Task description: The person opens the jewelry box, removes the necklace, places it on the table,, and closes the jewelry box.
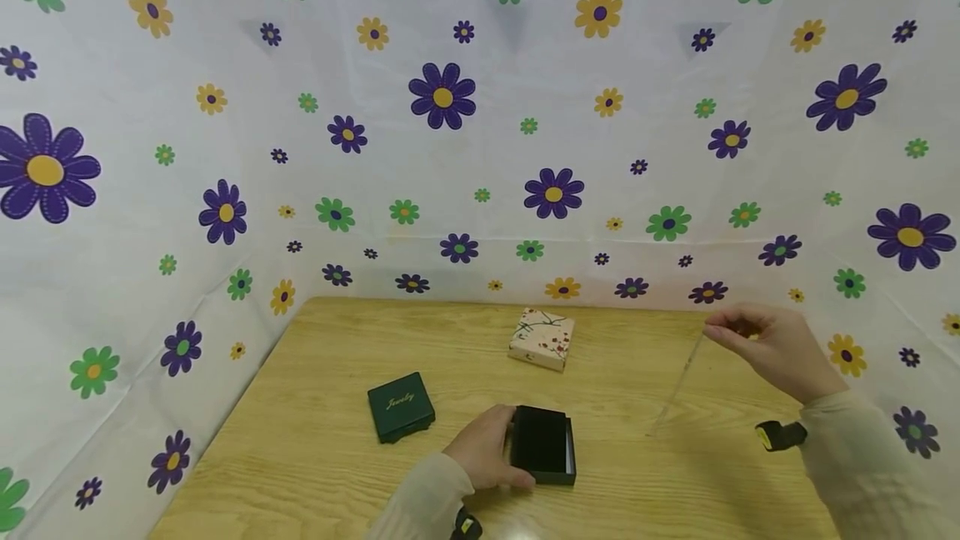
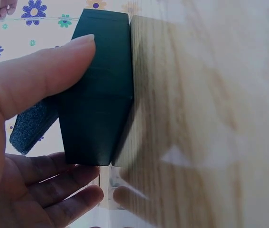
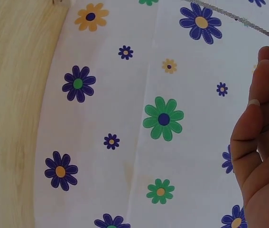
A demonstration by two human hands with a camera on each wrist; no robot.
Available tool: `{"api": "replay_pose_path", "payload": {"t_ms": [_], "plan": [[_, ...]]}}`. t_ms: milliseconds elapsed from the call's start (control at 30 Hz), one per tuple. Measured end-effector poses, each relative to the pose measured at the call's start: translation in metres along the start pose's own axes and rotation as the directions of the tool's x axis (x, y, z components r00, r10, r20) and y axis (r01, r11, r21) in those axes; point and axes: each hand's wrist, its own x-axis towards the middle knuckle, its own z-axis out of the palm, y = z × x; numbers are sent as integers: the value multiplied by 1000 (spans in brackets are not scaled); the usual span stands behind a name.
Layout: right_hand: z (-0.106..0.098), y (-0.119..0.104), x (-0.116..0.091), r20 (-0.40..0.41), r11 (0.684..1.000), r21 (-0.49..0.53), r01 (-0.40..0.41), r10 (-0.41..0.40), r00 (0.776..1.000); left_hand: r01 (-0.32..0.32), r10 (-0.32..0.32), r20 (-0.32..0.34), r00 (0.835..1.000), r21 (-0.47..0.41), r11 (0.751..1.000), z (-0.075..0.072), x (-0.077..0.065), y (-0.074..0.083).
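A small dark green jewelry box [image 1: 572, 477] sits uncovered on the wooden table, a black foam pad [image 1: 542, 438] at its opening. My left hand [image 1: 483, 448] grips this box from the left, with the thumb [image 2: 72, 59] along its near side and the fingers around the far side. In the left wrist view the foam pad [image 2: 33, 127] juts out at a tilt from the box. Off to the right, my raised right hand [image 1: 776, 350] pinches one end of a thin silver chain [image 1: 681, 380] between thumb and fingertips. The chain hangs slanting down to the left above the table.
A green lid [image 1: 401, 405] with gold "Jewelry" lettering lies at the left, over another green edge. Behind the uncovered box is a cream box [image 1: 542, 338] with a floral branch print. White flowered cloth [image 1: 480, 148] stands along the table's back and sides.
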Motion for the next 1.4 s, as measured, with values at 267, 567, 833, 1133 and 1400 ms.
{"api": "replay_pose_path", "payload": {"t_ms": [267, 567, 833, 1133, 1400], "plan": [[20, 23, 11, 98, 996, -39, -77, 81, 992, 4, -4, 2, 1000, -6, 1000, 0, 1, 2], [42, 36, 23, 195, 989, -49, -137, 145, 970, 16, -16, 17, 1000, -25, 1000, -1, -2, 6], [57, 40, 36, 231, 990, -35, -136, 140, 963, 8, -8, 16, 1000, -15, 1000, -2, -2, 6], [72, 56, 47, 292, 960, 6, -280, 266, 919, 2, -2, 8, 1000, -1, 1000, -3, -1, 4], [88, 80, 49, 298, 933, -15, -359, 347, 889, 6, -6, 10, 1000, -8, 1000, -1, -1, 4]]}}
